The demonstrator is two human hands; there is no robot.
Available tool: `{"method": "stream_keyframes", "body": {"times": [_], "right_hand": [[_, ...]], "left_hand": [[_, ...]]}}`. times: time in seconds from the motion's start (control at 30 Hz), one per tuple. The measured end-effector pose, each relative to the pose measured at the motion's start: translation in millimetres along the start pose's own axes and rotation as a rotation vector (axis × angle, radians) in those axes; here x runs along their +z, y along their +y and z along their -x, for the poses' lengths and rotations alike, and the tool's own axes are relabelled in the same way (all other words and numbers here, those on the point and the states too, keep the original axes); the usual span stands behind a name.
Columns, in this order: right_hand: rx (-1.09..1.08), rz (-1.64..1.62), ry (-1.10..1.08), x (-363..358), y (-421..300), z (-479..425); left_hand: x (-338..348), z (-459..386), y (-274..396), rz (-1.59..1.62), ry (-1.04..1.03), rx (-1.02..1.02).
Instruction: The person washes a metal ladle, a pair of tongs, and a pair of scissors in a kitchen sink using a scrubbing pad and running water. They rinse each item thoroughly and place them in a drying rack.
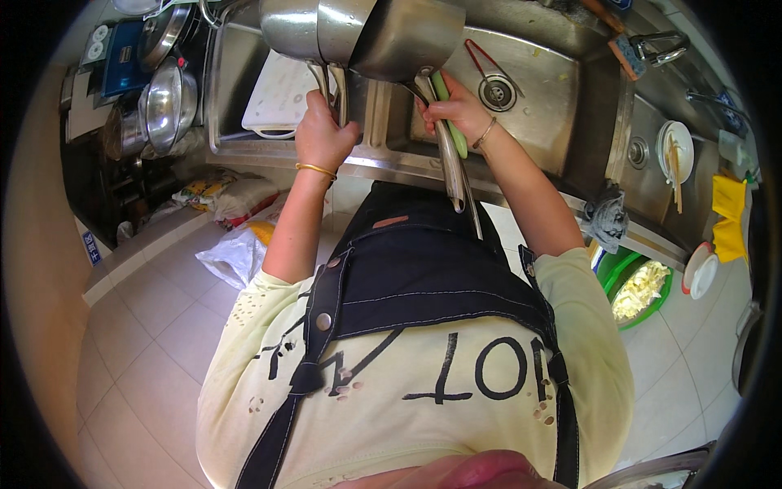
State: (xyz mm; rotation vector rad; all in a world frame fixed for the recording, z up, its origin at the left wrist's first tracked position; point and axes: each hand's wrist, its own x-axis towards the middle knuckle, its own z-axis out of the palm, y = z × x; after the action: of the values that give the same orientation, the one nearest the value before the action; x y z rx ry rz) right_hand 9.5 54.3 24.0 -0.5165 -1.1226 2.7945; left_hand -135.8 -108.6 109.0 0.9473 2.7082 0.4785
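My left hand is closed around two metal handles below a pair of stainless-steel ladles, the left ladle and the middle ladle, which sit side by side. My right hand grips the long hollow handle of a larger steel ladle. A green-handled utensil is in that same hand, and a thin metal strip runs down from beside it. The ladles' cups meet or overlap above the sink divider. Both hands are over the double steel sink.
A white cutting board lies in the left basin. Red-handled tongs rest by the right basin's drain. Stacked white bowls with chopsticks, a grey rag and a green basin of cut vegetables are rightward. Metal bowls stand left.
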Motion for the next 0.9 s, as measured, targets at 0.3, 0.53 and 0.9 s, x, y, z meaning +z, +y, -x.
{"method": "stream_keyframes", "body": {"times": [0.3,0.53,0.9], "right_hand": [[0.017,0.079,0.069,7,-14,8],[-0.058,0.716,0.181,38,-48,0],[0.072,1.575,0.272,113,-62,-32]], "left_hand": [[11,0,-8,0.076,0.009,0.056],[43,4,-27,0.881,-0.272,-0.041],[74,27,-14,1.516,-0.479,-0.329]]}}
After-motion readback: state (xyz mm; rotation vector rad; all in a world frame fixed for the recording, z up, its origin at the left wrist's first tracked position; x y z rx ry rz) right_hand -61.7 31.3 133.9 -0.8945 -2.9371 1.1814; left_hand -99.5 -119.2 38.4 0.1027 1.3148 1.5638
